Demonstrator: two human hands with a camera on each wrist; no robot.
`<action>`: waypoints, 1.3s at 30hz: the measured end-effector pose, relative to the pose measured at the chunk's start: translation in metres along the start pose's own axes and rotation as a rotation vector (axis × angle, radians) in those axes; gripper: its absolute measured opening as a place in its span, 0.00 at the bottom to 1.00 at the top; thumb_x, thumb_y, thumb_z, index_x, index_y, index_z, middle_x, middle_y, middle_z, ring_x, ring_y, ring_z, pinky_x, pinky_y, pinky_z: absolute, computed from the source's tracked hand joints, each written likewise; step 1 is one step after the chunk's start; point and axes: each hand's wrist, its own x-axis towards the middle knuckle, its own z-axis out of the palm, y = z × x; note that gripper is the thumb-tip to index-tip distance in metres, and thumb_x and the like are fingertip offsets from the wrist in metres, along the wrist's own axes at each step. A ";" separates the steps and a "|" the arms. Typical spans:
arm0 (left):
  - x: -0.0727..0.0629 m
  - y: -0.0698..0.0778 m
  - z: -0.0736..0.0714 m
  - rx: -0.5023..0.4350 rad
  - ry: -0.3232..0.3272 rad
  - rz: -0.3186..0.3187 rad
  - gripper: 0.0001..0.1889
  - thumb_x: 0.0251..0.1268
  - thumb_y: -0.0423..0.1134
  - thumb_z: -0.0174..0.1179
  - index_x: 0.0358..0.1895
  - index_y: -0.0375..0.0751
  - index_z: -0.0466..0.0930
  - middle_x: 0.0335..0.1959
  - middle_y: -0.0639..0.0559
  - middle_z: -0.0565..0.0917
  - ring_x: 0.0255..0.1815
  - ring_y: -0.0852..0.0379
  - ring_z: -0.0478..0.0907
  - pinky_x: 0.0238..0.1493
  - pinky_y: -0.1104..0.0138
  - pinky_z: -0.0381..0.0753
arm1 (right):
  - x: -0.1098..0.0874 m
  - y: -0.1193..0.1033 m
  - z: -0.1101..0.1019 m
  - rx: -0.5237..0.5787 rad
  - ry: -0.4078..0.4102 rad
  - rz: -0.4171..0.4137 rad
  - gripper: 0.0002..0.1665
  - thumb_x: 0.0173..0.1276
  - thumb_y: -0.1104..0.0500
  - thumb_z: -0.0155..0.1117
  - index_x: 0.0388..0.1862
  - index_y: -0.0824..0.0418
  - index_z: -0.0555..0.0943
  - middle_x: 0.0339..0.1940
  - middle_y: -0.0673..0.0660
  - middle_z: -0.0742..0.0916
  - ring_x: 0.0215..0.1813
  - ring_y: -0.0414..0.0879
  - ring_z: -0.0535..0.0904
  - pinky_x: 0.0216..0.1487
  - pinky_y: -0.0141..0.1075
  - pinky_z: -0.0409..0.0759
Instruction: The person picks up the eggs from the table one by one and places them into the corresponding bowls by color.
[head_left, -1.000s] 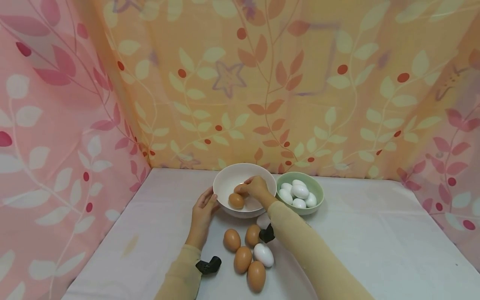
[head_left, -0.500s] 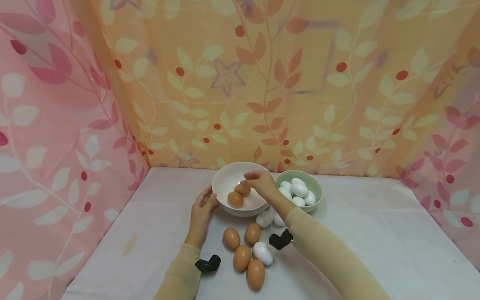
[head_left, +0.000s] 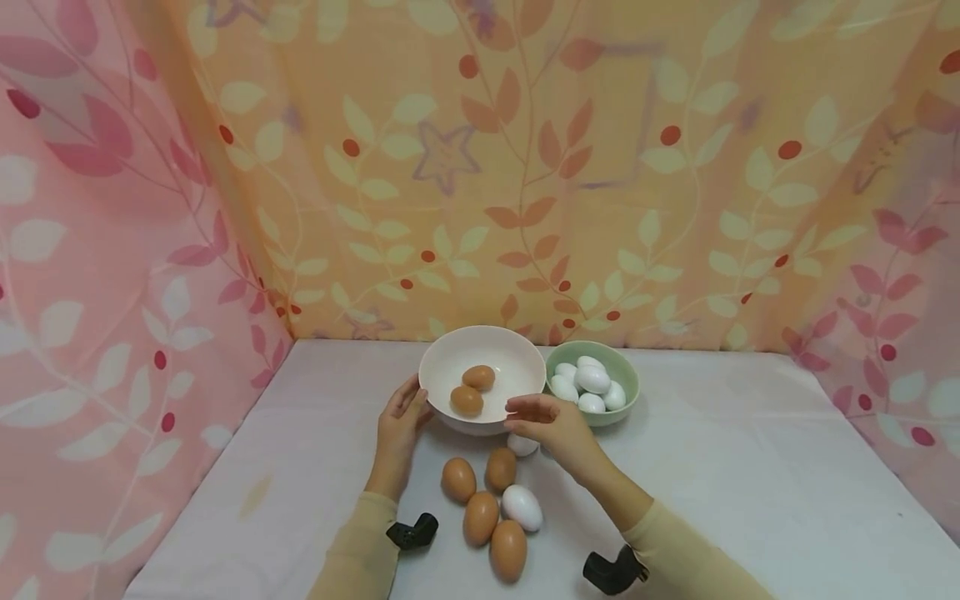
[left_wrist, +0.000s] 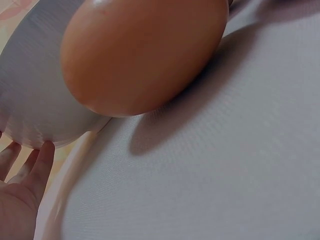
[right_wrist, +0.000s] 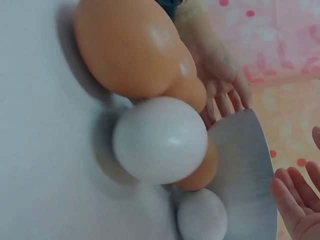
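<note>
A white bowl holds two brown eggs lying side by side. My left hand touches the bowl's left side, its fingers extended against the outer wall. Beside the near right rim, my right hand is held with loosely bent fingers and nothing in it. On the table in front of the bowl lie several brown eggs and a white egg. Another white egg is partly covered by my right hand.
A green bowl filled with several white eggs stands right beside the white bowl. A white cloth covers the table. Patterned curtains hang behind and at both sides.
My right hand has let go of the brown egg inside the white bowl, then drawn back toward me and past the near right rim. My left hand has stayed at the bowl.
</note>
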 end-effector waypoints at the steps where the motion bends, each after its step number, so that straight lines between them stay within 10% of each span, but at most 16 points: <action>1: -0.001 0.001 -0.001 0.005 0.001 -0.002 0.26 0.76 0.41 0.55 0.73 0.40 0.66 0.72 0.41 0.71 0.66 0.47 0.75 0.55 0.71 0.83 | -0.005 0.002 -0.001 -0.005 0.010 0.010 0.26 0.62 0.58 0.73 0.57 0.66 0.81 0.55 0.65 0.86 0.53 0.45 0.84 0.51 0.26 0.82; 18: 0.000 0.003 -0.002 0.017 0.020 -0.011 0.26 0.75 0.43 0.57 0.72 0.42 0.66 0.72 0.42 0.71 0.63 0.50 0.77 0.55 0.71 0.83 | -0.043 0.029 -0.005 0.033 0.092 0.099 0.27 0.60 0.59 0.74 0.57 0.67 0.81 0.56 0.66 0.86 0.50 0.42 0.85 0.51 0.26 0.83; 39: 0.001 -0.001 0.000 -0.005 0.003 -0.022 0.28 0.74 0.44 0.57 0.73 0.41 0.66 0.72 0.42 0.71 0.66 0.48 0.75 0.55 0.71 0.83 | -0.048 0.060 -0.004 -0.042 -0.090 0.059 0.29 0.60 0.59 0.75 0.56 0.72 0.79 0.55 0.68 0.85 0.60 0.61 0.81 0.50 0.22 0.79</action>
